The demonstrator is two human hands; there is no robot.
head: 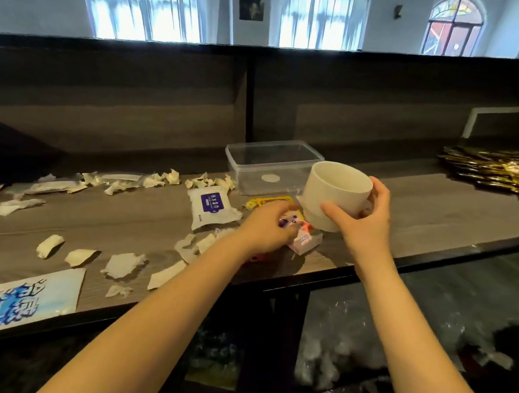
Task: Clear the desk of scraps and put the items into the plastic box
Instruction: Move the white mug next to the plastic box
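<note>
The right hand curls round a white ceramic mug, held just right of the clear rectangular plastic box, probably to load it. The left hand grips a pink-and-white packet nearer.

Daylight from curtained windows behind partition, panes blown out white. Desk dimmer, evenly lit, shadows soft and faint. Wide-angle bending at edges. Left hand slightly motion-blurred. Area below desk dark, smeared.
</note>
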